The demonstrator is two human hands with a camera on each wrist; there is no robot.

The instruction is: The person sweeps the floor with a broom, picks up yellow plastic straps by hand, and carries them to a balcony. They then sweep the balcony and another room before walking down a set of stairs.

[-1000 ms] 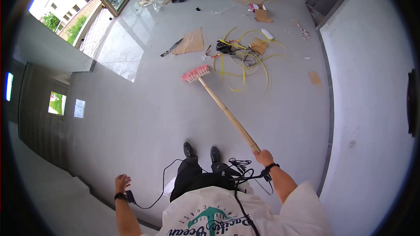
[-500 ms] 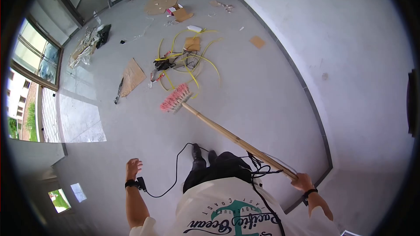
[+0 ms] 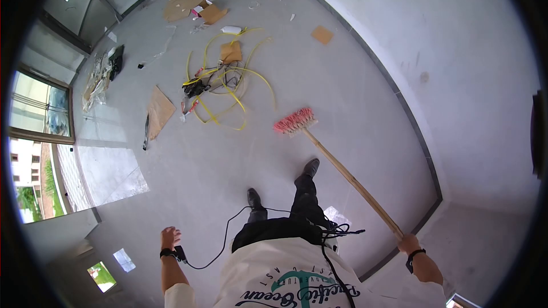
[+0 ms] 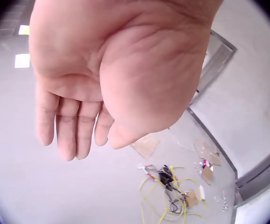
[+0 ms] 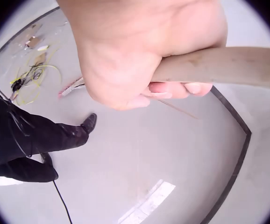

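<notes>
Right hand fisting the broom, left hand hanging loose, a person is sweeping; cables and cardboard are lying unswept.

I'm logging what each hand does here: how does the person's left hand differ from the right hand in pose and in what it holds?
The right hand has its fingers curled tightly round the long wooden broom handle; the left hand holds nothing, its fingers relaxed and nearly straight. In the head view the right hand is stretched out to the side toward the white wall, while the left hand hangs nearer the body over the grey floor. Both wear a dark wrist strap.
</notes>
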